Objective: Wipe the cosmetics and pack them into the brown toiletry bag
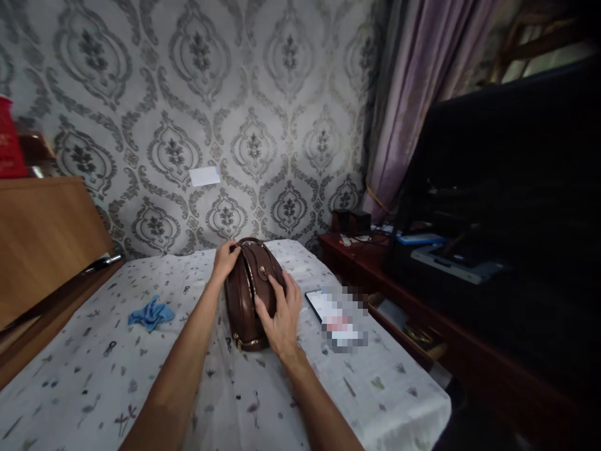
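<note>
A brown leather handbag (243, 300) with gold-toned zippers and a small flap with a round metal stud stands on the cloth-covered table. Its long front zipper seems partly parted. At the bag's upper left edge, my left hand (224, 260) is closed, thumb and fingers pinching the leather near the zipper's far end. My right hand (284, 316) rests against the right side with its fingers spread, the thumb near the zipper line and fingertips by the stud. A phone (323, 305) with a lit, partly blurred screen lies right of that hand. Left of the bag is a crumpled blue cloth (151, 313).
A white printed tablecloth (253, 391) covers the table up to the patterned wall. Wooden furniture (47, 232) borders it on the left. To the right stand a dark red desk (347, 250), an open drawer (404, 329) and a large black screen (507, 156).
</note>
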Demonstrator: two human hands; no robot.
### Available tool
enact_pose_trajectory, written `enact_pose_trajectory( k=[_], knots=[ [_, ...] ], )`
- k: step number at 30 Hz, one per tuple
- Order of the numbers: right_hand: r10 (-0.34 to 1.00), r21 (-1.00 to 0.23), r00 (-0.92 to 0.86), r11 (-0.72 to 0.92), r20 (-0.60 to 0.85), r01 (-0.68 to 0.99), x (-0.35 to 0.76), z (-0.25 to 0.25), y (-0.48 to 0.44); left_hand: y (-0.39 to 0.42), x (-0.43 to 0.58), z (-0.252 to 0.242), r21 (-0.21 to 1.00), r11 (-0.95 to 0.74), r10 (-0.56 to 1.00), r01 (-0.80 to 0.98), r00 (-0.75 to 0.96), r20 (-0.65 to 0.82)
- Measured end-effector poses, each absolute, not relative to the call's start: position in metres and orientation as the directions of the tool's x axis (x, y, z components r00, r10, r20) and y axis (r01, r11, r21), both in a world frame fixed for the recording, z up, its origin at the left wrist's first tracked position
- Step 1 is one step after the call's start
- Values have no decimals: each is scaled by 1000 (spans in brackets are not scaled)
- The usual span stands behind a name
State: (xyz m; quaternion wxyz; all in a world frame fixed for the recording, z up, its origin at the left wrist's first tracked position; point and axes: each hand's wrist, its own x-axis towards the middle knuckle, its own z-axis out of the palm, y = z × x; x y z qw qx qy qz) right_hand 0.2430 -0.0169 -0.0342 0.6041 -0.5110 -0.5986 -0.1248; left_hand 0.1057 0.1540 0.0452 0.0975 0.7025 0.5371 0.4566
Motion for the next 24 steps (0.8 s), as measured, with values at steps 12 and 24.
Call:
enact_pose_trajectory(
  k=[12,24],
  knots=[
    [451,-432,211,471,867,769,245,-41,-11,173,112,32,791,-331,866,514,-169,471],
    [478,-441,206,455,854,774,246,-40,-13,163,117,45,878,-356,902,320,-127,412]
  ],
)
